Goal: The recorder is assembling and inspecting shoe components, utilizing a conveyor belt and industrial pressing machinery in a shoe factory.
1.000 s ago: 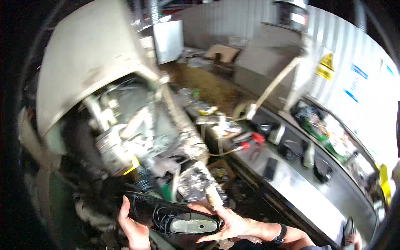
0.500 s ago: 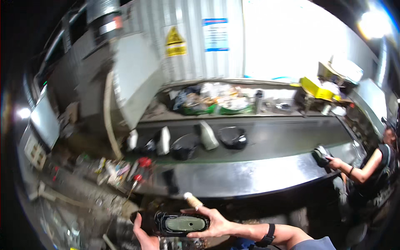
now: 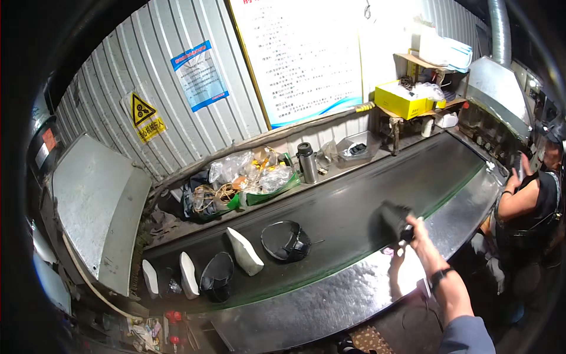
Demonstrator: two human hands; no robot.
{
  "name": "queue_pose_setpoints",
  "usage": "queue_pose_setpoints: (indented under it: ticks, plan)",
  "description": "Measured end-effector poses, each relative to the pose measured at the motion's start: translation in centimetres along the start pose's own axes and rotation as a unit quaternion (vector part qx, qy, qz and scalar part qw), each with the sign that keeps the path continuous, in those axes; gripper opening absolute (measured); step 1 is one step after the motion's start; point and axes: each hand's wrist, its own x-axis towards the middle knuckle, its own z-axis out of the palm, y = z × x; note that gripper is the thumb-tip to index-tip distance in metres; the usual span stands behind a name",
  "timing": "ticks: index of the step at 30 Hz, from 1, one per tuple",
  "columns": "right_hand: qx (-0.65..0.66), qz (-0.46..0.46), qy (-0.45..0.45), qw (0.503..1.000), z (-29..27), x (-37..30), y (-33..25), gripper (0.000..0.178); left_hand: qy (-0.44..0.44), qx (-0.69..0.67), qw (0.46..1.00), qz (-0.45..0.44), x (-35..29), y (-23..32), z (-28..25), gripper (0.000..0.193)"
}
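Note:
My right hand [image 3: 420, 233] reaches out over the conveyor belt [image 3: 354, 206], its fingers closed on a black shoe upper [image 3: 390, 223] that is smeared by motion. A small pale thing shows under that hand, too blurred to name. My left hand is out of the picture. Further left along the belt lie a black shoe upper [image 3: 286, 241], a pale wedge-shaped sole [image 3: 244, 252], another black upper [image 3: 216, 277] and two more pale soles, one of them a slim sole [image 3: 188, 275].
A shiny metal ledge [image 3: 318, 315] runs along the belt's near side. Behind the belt stand a thermos [image 3: 306, 163], a clear tub [image 3: 357, 148] and a heap of plastic bags [image 3: 244, 180]. A yellow box [image 3: 407, 100] sits on a shelf. Another person [image 3: 525, 194] works at the right.
My right hand has moved from low in front of me out over the belt with the shoe upper. My left hand has left the picture. The view has swung right.

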Motion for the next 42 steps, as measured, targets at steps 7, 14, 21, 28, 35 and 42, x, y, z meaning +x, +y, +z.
queue_pose_setpoints:
  ticks: [7, 14, 21, 28, 35, 42]
  plan:
    - [-0.110, -0.020, -0.020, 0.994, 7.8, 4.1, 12.5, 0.090, 0.086, -0.047, 0.995, -0.011, 0.6, -1.5, -5.7, 0.045]
    - [-0.185, 0.166, -0.011, 0.969, 24.5, -3.7, 25.8, 0.117, 0.069, 0.093, 0.993, 0.032, 1.1, 1.3, -4.4, 0.040]
    - [0.020, 0.102, -0.118, 0.988, 24.9, -9.2, 19.7, 0.117, -0.086, 0.259, 0.939, 0.209, 10.4, 3.0, 0.5, 0.029]
    - [-0.033, 0.240, -0.062, 0.968, 11.5, -25.3, 11.3, 0.090, -0.160, 0.231, 0.898, 0.338, 22.6, 9.3, 14.6, 0.035]
    - [-0.073, 0.195, -0.027, 0.978, 0.1, -35.5, 11.9, 0.086, 0.054, 0.174, 0.955, 0.236, 34.6, 16.9, 28.2, 0.106]
    - [0.039, 0.122, -0.029, 0.991, -1.2, -39.1, 11.8, 0.083, 0.064, 0.281, 0.925, 0.249, 33.9, 15.9, 29.4, 0.114]
